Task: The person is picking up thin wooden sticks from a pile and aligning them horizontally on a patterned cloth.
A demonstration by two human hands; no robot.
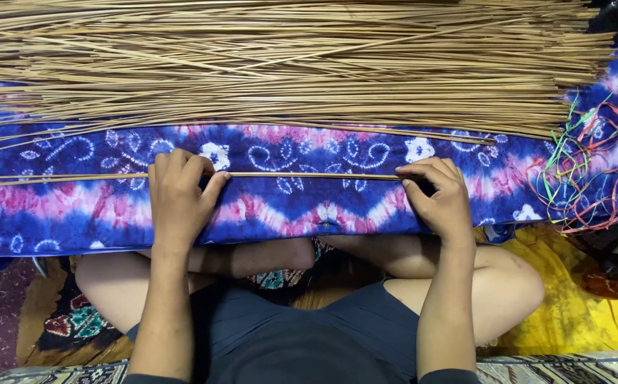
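Item 1: thin tan stick (309,174), long and straight, lying flat across the tie-dye cloth (287,213) parallel to its near edge. It runs from the cloth's left edge to the right hand, set well apart from the main heap.

Item 2: left hand (178,195), palm down on the cloth near its near edge, left of centre. Fingers curled narrow, thumb and forefinger pinched on the stick.

Item 3: right hand (438,193), palm down on the cloth, right of centre. Fingers bent close together, fingertips closed on the stick's right end.

Item 4: tie-dye cloth, blue, purple and pink with white flower and swirl marks, spread over the person's crossed legs and carrying everything listed.

Item 5: pile of sticks (287,64), many of the same thin tan kind, laid roughly parallel along the cloth's far edge, spanning nearly its full width. A few strays (408,131) lie just at the pile's near side.

Item 6: bundle of coloured strings (593,163), green, red, orange and yellow, loosely tangled at the cloth's right edge.

Item 7: yellow fabric (572,299), on the floor beneath the cloth's near right corner.
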